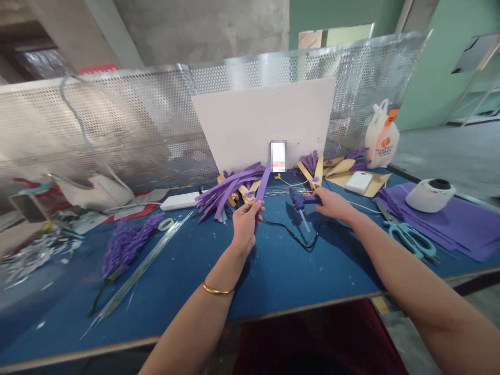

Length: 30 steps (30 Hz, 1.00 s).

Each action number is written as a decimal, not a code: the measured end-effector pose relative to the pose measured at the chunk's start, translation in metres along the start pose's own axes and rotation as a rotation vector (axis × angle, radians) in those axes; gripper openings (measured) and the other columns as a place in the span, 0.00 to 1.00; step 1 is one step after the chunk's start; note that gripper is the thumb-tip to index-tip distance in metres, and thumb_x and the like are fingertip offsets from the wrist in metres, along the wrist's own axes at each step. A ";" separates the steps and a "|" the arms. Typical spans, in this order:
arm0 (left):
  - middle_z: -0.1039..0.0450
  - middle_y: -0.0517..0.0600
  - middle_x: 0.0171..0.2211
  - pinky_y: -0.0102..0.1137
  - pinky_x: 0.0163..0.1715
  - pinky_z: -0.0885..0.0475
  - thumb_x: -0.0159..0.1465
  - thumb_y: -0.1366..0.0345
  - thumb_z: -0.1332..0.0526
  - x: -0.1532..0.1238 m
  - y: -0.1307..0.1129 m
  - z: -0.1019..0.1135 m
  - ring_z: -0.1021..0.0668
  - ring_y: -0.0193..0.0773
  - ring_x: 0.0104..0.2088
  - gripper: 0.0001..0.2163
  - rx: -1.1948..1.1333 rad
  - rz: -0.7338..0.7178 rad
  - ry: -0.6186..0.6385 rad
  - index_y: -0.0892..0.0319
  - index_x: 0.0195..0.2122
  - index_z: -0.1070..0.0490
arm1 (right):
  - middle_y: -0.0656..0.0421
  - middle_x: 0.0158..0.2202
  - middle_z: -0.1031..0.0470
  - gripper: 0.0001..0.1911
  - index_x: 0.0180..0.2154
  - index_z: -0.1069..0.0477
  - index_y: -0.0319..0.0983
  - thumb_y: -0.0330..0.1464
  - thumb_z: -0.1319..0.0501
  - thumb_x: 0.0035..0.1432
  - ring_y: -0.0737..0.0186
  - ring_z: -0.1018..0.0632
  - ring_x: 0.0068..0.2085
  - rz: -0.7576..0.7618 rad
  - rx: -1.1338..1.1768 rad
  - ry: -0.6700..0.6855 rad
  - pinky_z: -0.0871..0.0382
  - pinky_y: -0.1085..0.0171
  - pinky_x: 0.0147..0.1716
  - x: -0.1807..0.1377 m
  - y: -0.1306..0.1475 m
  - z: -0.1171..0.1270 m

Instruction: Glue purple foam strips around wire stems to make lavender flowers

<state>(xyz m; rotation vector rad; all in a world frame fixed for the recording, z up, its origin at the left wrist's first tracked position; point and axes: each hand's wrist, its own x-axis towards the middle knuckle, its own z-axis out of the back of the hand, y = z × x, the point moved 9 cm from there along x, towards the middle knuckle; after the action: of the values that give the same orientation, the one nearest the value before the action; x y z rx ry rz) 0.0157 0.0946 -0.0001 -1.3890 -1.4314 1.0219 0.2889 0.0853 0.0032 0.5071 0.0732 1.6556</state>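
Pinched in the fingers of my left hand (247,221) is a purple strip (264,183), held upright above the blue table. Just behind it lies a pile of similar purple strips (230,188). My right hand (335,204) is wrapped round the handle of a blue glue gun (302,199). A pale glue stick (304,221) sticks out of the gun, and a dark cord (291,229) runs across the table nearby. Beyond the gun stands a purple flower bunch in tan paper (312,167). A gap separates the glue gun from the strip.
On the right are teal-handled scissors (412,237), purple sheets (463,224), a white roll (430,195) and a white box (359,182). Purple flower stems (127,245) and thin wires (144,271) lie on the left. A white board (265,122) leans at the back.
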 end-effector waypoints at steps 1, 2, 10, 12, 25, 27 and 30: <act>0.28 0.47 0.23 0.22 0.15 0.42 0.49 0.60 0.31 0.001 0.000 0.001 0.33 0.23 0.17 0.12 -0.004 -0.004 -0.008 0.64 0.30 0.23 | 0.55 0.35 0.28 0.14 0.39 0.33 0.38 0.29 0.43 0.47 0.57 0.28 0.34 -0.009 0.070 -0.022 0.39 0.63 0.34 0.001 -0.002 0.003; 0.28 0.47 0.23 0.22 0.15 0.42 0.49 0.60 0.31 0.001 0.000 0.001 0.33 0.23 0.17 0.12 -0.007 -0.008 -0.013 0.64 0.30 0.23 | 0.57 0.33 0.28 0.13 0.38 0.33 0.38 0.30 0.43 0.47 0.58 0.28 0.34 -0.016 0.147 -0.044 0.38 0.63 0.34 0.001 -0.004 0.007; 0.28 0.47 0.22 0.22 0.15 0.42 0.50 0.61 0.32 0.002 -0.002 0.004 0.33 0.23 0.16 0.11 -0.011 -0.021 -0.050 0.63 0.30 0.23 | 0.58 0.35 0.25 0.19 0.41 0.31 0.39 0.44 0.40 0.51 0.58 0.23 0.36 -0.081 0.812 -0.221 0.29 0.59 0.38 0.001 -0.017 0.025; 0.28 0.47 0.22 0.22 0.15 0.42 0.49 0.61 0.32 0.001 -0.003 0.003 0.33 0.23 0.16 0.11 -0.025 -0.028 -0.044 0.63 0.30 0.23 | 0.58 0.33 0.25 0.19 0.40 0.30 0.39 0.45 0.39 0.51 0.59 0.22 0.36 -0.105 0.917 -0.246 0.28 0.60 0.37 0.000 -0.020 0.027; 0.28 0.46 0.23 0.22 0.15 0.42 0.48 0.59 0.30 0.000 0.004 -0.003 0.33 0.23 0.16 0.13 -0.030 -0.009 0.012 0.63 0.30 0.23 | 0.60 0.28 0.28 0.11 0.36 0.35 0.39 0.36 0.43 0.48 0.62 0.25 0.29 -0.210 1.303 -0.185 0.27 0.61 0.33 0.002 -0.009 0.014; 0.28 0.46 0.23 0.22 0.14 0.43 0.48 0.59 0.30 -0.002 0.005 -0.005 0.33 0.23 0.17 0.13 -0.016 0.000 0.024 0.63 0.30 0.23 | 0.59 0.27 0.30 0.10 0.33 0.36 0.40 0.37 0.46 0.49 0.62 0.26 0.27 -0.228 1.319 -0.163 0.27 0.61 0.31 0.001 -0.008 0.014; 0.28 0.46 0.24 0.21 0.14 0.43 0.49 0.58 0.31 -0.003 0.005 -0.006 0.33 0.23 0.17 0.14 -0.001 0.004 0.035 0.62 0.31 0.23 | 0.59 0.26 0.31 0.09 0.30 0.38 0.40 0.40 0.48 0.51 0.62 0.28 0.26 -0.253 1.342 -0.134 0.28 0.63 0.26 -0.001 -0.007 0.014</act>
<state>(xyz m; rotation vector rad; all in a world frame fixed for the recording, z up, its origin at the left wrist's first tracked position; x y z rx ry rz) 0.0228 0.0920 -0.0036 -1.4045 -1.4044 0.9947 0.3006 0.0819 0.0128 1.5213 1.1422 1.1222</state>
